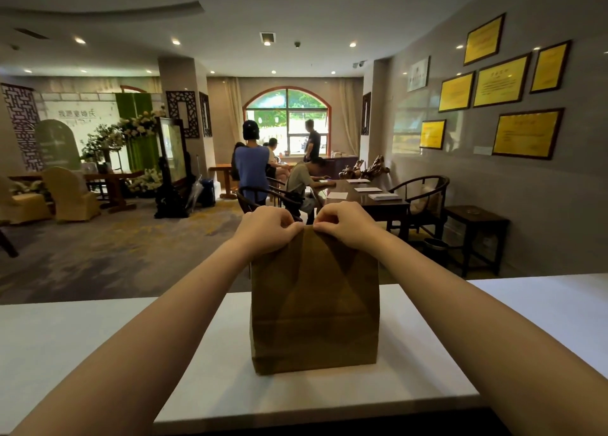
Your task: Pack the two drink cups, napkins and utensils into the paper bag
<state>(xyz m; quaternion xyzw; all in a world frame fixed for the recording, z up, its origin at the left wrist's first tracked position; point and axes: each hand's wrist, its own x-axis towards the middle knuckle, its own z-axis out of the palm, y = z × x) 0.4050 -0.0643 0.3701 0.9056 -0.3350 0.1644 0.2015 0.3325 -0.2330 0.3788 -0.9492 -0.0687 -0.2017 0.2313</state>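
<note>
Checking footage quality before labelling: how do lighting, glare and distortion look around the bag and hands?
Head view: the paper bag is dim and backlit, its creases faint; the left hand and right hand pinching its top edge are sharp. The white counter is bright but not blown out. The arched window is overexposed. Wide-angle bending curves the ceiling and the framed certificates.
</note>
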